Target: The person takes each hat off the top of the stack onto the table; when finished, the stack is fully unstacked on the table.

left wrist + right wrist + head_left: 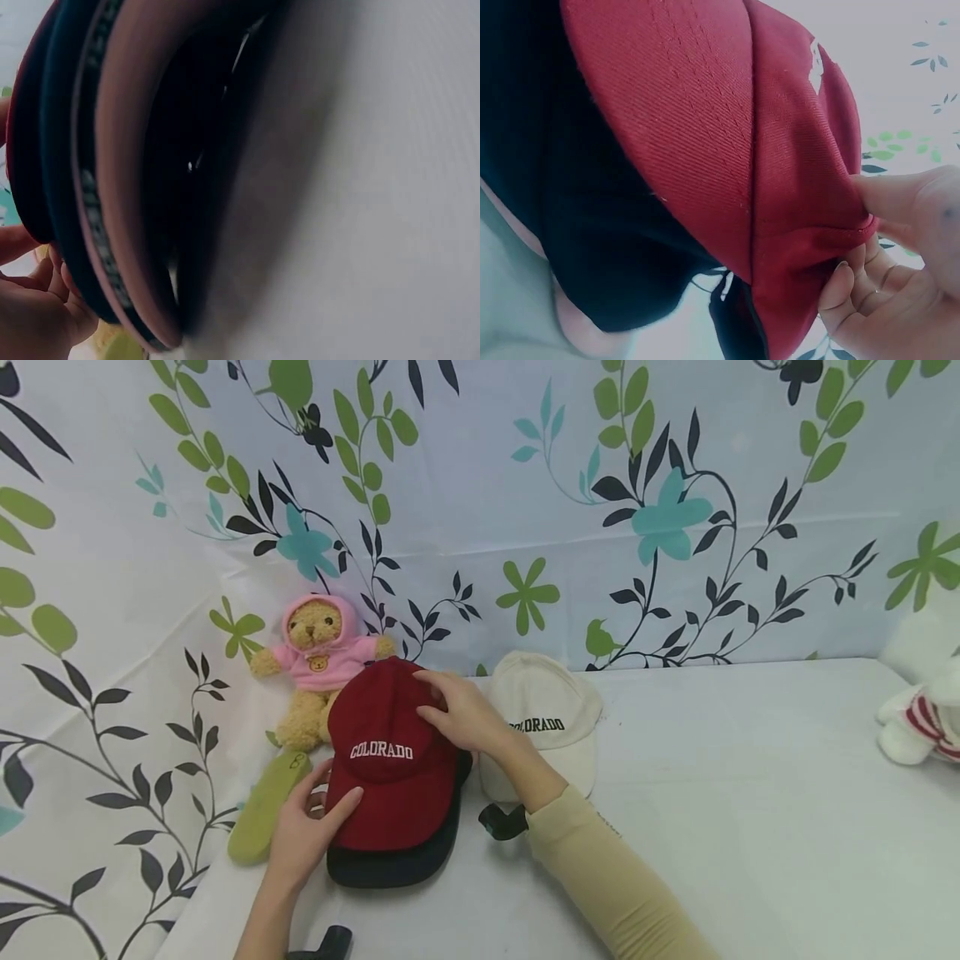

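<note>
A red cap with white COLORADO lettering lies over a dark navy cap, whose brim shows below the red one. In the left wrist view a pink brim appears beneath the navy layer. My left hand holds the red cap's left side, thumb on top of the brim. At the crown's right side, my right hand pinches the red fabric; the right wrist view shows thumb and fingers on either side of a fold.
A cream COLORADO cap lies just right of the stack. Behind it on the left sits a teddy bear in a pink hoodie, with a green elongated case before it. A white plush toy is at the far right.
</note>
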`<state>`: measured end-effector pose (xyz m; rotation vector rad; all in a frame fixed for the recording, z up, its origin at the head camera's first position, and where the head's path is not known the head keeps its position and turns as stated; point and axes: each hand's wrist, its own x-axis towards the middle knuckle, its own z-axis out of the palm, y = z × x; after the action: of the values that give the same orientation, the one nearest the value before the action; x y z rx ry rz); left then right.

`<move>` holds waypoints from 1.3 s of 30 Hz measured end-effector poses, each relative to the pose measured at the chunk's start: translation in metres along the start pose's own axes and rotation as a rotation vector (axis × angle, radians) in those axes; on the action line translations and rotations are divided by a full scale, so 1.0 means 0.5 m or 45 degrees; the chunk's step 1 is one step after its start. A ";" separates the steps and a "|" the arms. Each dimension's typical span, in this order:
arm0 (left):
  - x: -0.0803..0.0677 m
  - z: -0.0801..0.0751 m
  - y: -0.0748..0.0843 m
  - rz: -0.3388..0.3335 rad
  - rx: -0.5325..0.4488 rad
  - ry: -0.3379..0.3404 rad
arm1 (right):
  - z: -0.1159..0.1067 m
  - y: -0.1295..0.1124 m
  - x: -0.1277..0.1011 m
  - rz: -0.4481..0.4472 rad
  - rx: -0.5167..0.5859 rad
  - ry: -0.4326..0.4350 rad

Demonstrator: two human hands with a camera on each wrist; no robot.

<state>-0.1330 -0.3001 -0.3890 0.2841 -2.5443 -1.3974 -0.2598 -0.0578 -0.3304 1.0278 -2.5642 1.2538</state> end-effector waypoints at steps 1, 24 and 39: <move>-0.002 0.001 0.004 0.002 0.002 0.007 | -0.005 -0.001 -0.001 -0.005 0.013 0.000; -0.007 0.055 0.096 0.256 -0.048 0.026 | -0.126 0.005 -0.017 -0.043 -0.018 0.041; 0.008 0.155 0.169 0.383 -0.022 0.033 | -0.218 0.053 -0.067 0.051 -0.031 0.101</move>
<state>-0.1643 -0.1945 -0.3574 -0.0812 -2.4281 -1.2901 -0.2712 0.0510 -0.2892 0.9073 -2.5459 1.2436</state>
